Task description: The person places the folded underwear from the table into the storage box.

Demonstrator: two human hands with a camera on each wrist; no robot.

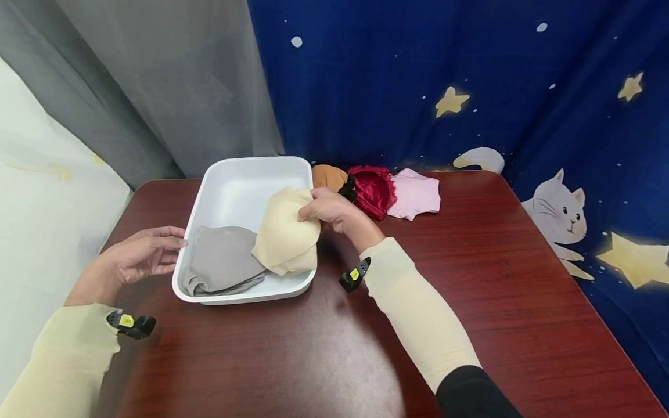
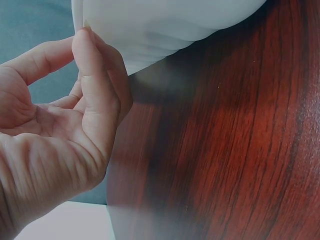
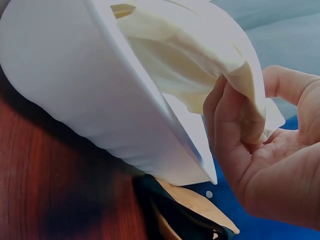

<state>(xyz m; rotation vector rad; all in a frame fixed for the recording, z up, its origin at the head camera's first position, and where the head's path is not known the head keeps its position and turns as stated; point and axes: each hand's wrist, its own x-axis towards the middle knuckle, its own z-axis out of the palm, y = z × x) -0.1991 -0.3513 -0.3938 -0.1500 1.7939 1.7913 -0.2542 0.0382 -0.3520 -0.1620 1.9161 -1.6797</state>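
Observation:
A white plastic bin stands on the table, with a folded grey garment in its front left part. My right hand pinches the upper edge of a cream cloth garment between thumb and fingers. This garment hangs over the bin's right side and overlaps the grey one. Up close in the right wrist view, the cream fabric bends in a hollow curve inside the rim. At the bin's left wall my left hand touches the rim with its fingertips, fingers loosely bent, palm facing the bin.
Right of the bin, along the table's back edge, lie a tan cup-shaped garment with black trim, a dark red lacy bra and a pink garment. Grey and blue curtains hang behind the brown wooden table.

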